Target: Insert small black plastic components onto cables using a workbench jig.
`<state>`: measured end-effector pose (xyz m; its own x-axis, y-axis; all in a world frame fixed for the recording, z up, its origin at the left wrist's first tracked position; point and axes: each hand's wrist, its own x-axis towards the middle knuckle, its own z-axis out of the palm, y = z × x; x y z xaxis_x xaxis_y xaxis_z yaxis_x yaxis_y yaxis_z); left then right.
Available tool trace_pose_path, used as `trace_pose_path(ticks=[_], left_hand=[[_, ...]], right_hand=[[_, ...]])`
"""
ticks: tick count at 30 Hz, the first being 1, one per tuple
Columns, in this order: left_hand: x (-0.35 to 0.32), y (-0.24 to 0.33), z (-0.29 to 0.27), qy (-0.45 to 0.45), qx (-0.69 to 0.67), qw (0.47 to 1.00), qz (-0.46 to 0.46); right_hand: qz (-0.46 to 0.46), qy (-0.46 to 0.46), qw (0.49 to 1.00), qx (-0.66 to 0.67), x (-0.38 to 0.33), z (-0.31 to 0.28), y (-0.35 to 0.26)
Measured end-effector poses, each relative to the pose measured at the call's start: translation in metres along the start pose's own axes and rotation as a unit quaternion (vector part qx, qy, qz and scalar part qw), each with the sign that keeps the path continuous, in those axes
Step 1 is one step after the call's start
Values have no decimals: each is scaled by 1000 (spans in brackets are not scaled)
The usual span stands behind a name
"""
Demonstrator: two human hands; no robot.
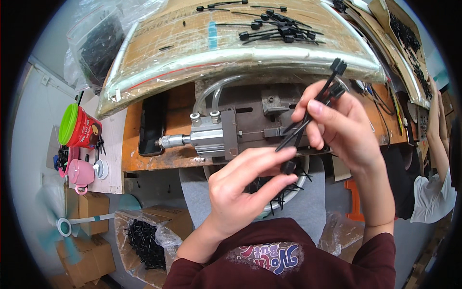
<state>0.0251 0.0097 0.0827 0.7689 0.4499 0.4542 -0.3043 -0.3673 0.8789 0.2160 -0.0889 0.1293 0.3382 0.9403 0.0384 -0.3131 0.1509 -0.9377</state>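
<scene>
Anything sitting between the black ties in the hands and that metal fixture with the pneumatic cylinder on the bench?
Nothing visible does. The left hand and right hand hold the black ties directly over the metal fixture, beside the pneumatic cylinder. Only open air lies between them; the loose ties lie farther back on the wrapped board.

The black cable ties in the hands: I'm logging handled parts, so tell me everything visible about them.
The thin black plastic cable ties form a small bundle of straight strips with blocky square heads. They run slantwise from lower left to upper right, with several heads fanned out at the top near the bench edge. The right hand pinches the upper part between thumb and fingers; the left hand has its grip on the lower ends, where one head shows between thumb and forefinger. They hang above a round container holding more ties.
</scene>
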Motion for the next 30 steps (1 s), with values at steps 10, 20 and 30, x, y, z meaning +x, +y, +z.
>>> trace_pose_path(ticks=[10,20,30], left_hand=[[-7,-22,15,-1,287,953,102],[3,-38,22,-47,414,902,109],[0,-36,24,-44,425,900,82]], right_hand=[[-118,187,972,-74,-33,-28,27],[-216,267,932,-116,-56,1,51],[-231,278,931,-50,-60,11,80]])
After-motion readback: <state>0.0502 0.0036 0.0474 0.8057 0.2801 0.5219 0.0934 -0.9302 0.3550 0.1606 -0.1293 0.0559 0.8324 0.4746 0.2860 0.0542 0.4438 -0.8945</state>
